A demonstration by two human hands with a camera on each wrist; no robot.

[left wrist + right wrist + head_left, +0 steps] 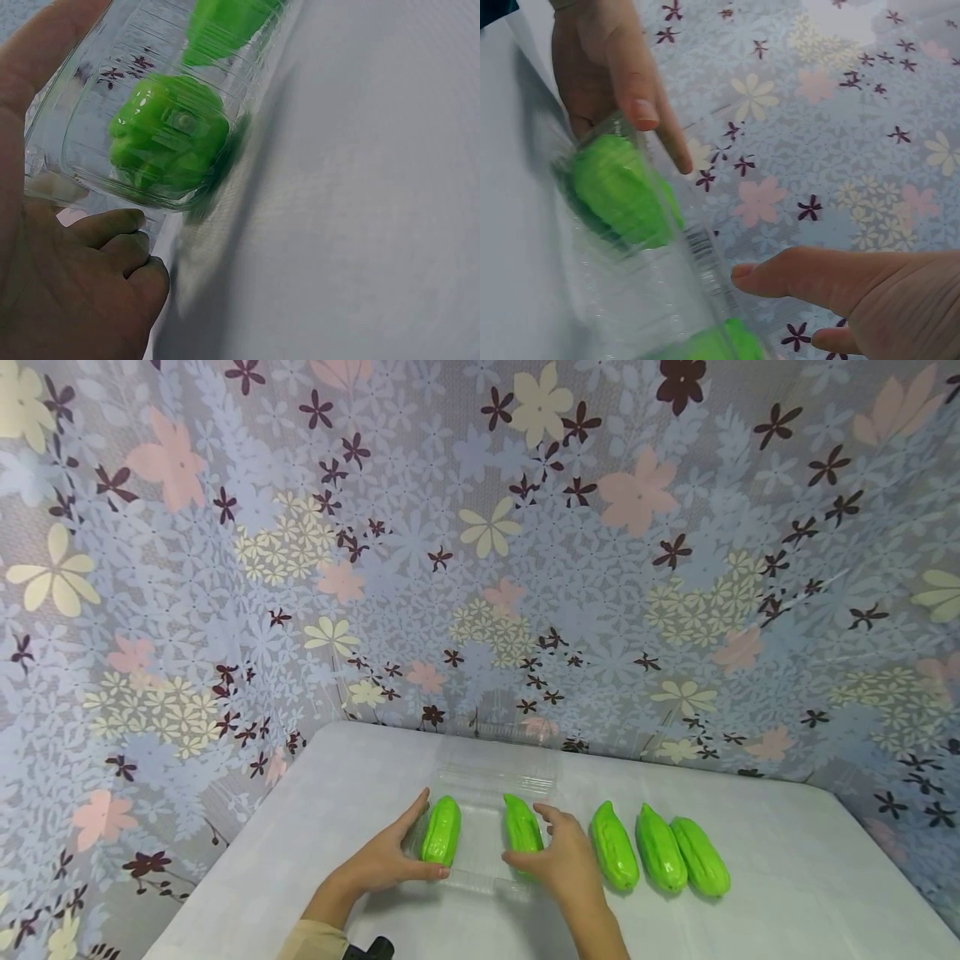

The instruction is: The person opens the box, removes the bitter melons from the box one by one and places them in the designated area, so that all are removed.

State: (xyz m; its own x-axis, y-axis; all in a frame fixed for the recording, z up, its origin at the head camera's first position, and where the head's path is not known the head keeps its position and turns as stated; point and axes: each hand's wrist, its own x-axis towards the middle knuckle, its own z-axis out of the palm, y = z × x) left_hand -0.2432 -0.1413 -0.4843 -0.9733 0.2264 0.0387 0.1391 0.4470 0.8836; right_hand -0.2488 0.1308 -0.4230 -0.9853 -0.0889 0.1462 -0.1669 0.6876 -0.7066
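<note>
no readable words, brands or numbers show. the clear plastic box [705, 270] carries a small striped label like a barcode, too blurred to read; the flowered cloth [480, 527] bears only patterns.

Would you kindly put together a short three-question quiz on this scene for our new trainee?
1. How many bright green ribbed gourds lie on the white table outside the clear plastic clamshell tray?
2. True or false: the right hand rests on the gourd farthest right.
3. Which hand holds the tray's left end: A left hand, B right hand, C neither?

Key:
1. Three.
2. False; it is at the right-hand gourd in the tray.
3. A, beside the left-hand gourd in the tray.
</note>
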